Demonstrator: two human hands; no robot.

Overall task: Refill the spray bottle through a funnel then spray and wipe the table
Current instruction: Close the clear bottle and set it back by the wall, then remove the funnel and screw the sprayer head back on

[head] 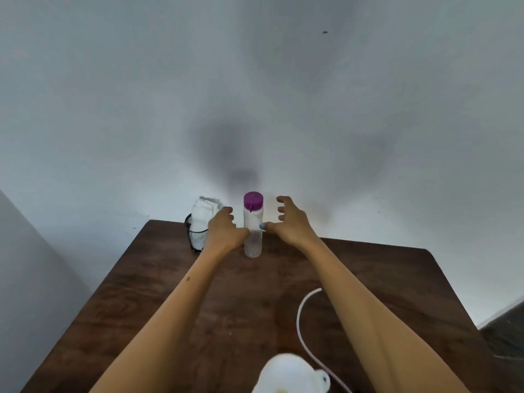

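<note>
2 hands out at the far table edge. Left hand (224, 229): thumb on the bottle's side, fingers curled behind it, so whether the grip is closed can't be told. Right hand (286, 219): fingers spread and bent, thumb tip just touching the bottle, not closed on it. 1 clear bottle (253, 225) w/ purple cap, upright between them on the wooden table (368, 279). 1 black mesh cup (195, 236) w/ white cloths (202, 212) left of it, partly hidden by left hand. 1 white tube (304, 313) & 1 blurred white object (289, 373), cut off at bottom edge.
</note>
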